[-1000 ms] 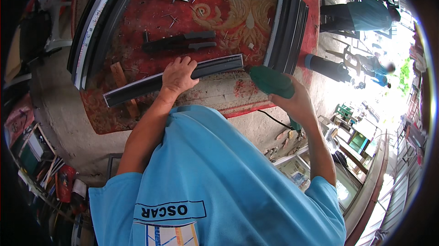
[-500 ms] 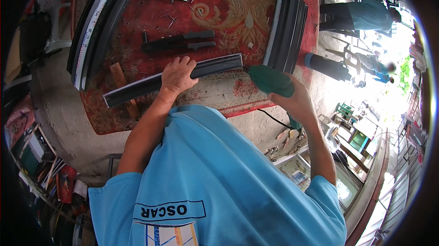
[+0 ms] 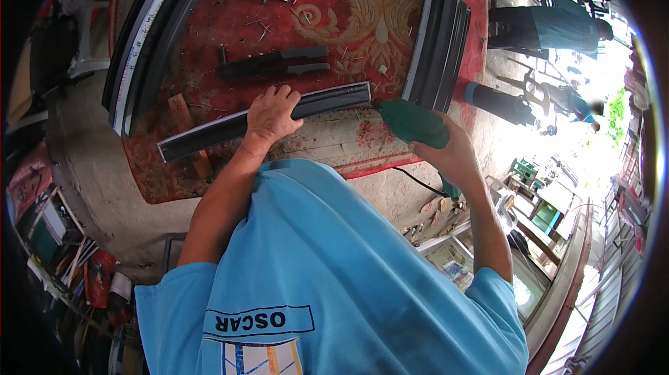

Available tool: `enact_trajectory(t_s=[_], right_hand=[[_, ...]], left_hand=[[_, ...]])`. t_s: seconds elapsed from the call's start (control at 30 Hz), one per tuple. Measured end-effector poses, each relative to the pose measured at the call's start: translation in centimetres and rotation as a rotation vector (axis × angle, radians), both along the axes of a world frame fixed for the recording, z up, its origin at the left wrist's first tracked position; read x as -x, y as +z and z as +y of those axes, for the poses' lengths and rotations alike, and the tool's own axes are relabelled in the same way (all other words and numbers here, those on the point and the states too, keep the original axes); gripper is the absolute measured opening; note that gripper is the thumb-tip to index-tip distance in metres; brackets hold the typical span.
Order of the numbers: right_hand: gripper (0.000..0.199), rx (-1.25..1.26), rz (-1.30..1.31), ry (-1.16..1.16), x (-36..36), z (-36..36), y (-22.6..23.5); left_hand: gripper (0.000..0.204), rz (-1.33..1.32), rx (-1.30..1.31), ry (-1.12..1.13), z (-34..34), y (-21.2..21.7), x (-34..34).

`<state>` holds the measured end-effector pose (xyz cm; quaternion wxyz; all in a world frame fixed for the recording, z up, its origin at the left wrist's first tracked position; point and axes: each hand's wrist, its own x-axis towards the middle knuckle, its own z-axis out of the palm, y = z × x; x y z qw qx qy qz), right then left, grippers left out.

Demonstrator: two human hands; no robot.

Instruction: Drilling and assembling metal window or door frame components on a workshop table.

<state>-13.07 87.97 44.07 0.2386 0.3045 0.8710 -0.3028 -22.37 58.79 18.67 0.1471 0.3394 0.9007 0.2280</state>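
Long dark metal rail (image 3: 230,126), thin and a bit bent, flat on the counter (image 3: 334,144), long way running from lower left up to upper right. Fingers (image 3: 282,94) of the left hand (image 3: 270,114) curled over the top of that rail, pressing down near its middle, closed on it. Right end of the rail (image 3: 352,94) pointing straight at the nose of the green power tool (image 3: 411,124), just beside it, maybe touching; too close to tell. Right hand (image 3: 454,155) wrapped tight round the back of that green tool, fingers closed on it, mostly hidden under the tool body. Thin black cord (image 3: 417,181) hanging down from below the tool.

Left hand nearer to the rail, right on top of it; right hand off past the rail's right end, in line with its long way.

Under it all, a red cloth with gold swirls (image 3: 230,34) spread over the counter, with a bare worn patch by the front edge. Above the left hand, a dark hand tool with long handles (image 3: 273,64), well apart from the rail. Small nails or screws (image 3: 259,25) scattered about. Wooden block (image 3: 187,121) poking out under the rail on the left. Stack of dark curved rails (image 3: 437,44) up on the right, more curved rails with a light stripe (image 3: 143,41) on the far left. Another person in a teal top (image 3: 550,23) beyond the counter's right end.
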Motion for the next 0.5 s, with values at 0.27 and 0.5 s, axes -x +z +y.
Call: enact_trajectory(t_s=[0.27,0.5], right_hand=[[0.071,0.022,-0.081,-0.009,0.6,-0.1,0.3],[0.070,-0.062,-0.100,0.059,-0.3,-1.2,-0.3]], left_hand=[[0.052,0.005,-0.010,0.000,0.0,-0.1,-0.1],[0.054,0.021,-0.018,0.004,0.0,-0.3,-0.2]])
